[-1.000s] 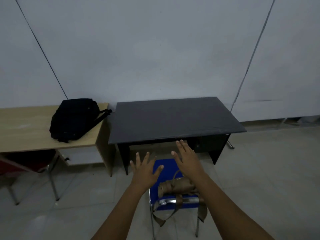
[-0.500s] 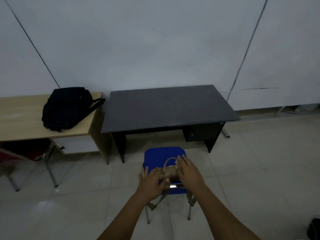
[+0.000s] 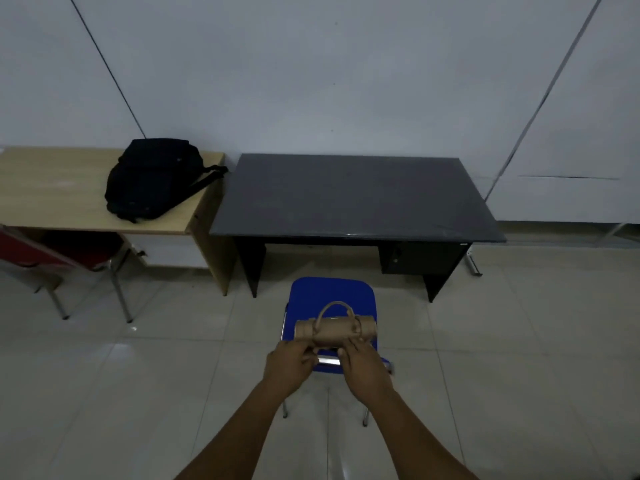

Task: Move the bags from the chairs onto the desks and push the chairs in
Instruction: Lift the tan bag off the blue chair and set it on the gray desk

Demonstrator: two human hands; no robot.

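left hand [image 3: 289,363]: fingers curled onto near edge of tan roll bag [image 3: 335,330] | right hand [image 3: 363,367]: fingers bent, gripping the bag's near right side | bag: over blue chair [image 3: 332,292], short of black desk [image 3: 353,199] | black backpack [image 3: 152,180]: on wooden desk [image 3: 52,192]

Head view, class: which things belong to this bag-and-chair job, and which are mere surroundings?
Job: tan bag, blue chair, black desk, black backpack, wooden desk, red chair, left hand, right hand.
Surroundings: wall, floor tiles.

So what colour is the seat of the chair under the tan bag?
Blue seat, shown in the head view.
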